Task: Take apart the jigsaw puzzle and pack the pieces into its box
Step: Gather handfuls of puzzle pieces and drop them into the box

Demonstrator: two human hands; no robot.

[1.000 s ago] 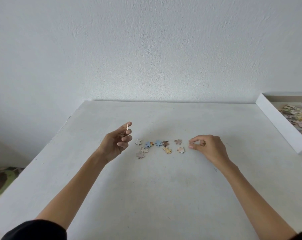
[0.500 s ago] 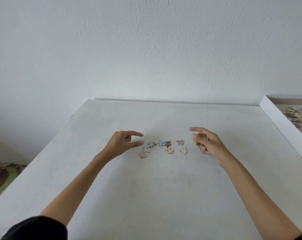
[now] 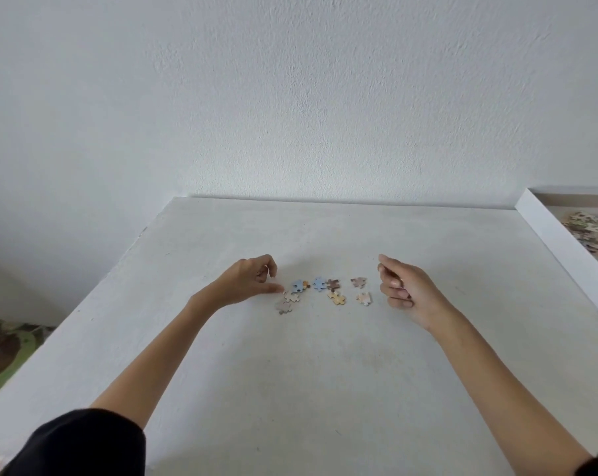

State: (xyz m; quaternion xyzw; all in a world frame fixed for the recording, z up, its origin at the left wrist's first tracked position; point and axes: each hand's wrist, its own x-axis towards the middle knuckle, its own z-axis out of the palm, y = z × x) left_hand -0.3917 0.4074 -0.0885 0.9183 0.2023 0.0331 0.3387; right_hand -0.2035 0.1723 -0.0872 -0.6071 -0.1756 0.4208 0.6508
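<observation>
**Materials and surface finishes in the scene**

The table (image 3: 325,389) shows a matt, off-white top with faint mottling and small specks, smooth overall. The wall (image 3: 290,97) behind it carries a fine, rough plaster-like texture, matt white. The loose puzzle pieces (image 3: 325,292) at the centre look like thin printed card, matt, in blue, brown and cream. The box (image 3: 565,255) at far right appears to be smooth white cardboard, with a brownish inner wall and a heap of printed pieces inside. The sleeve (image 3: 84,444) at near left is black matt cloth.
</observation>
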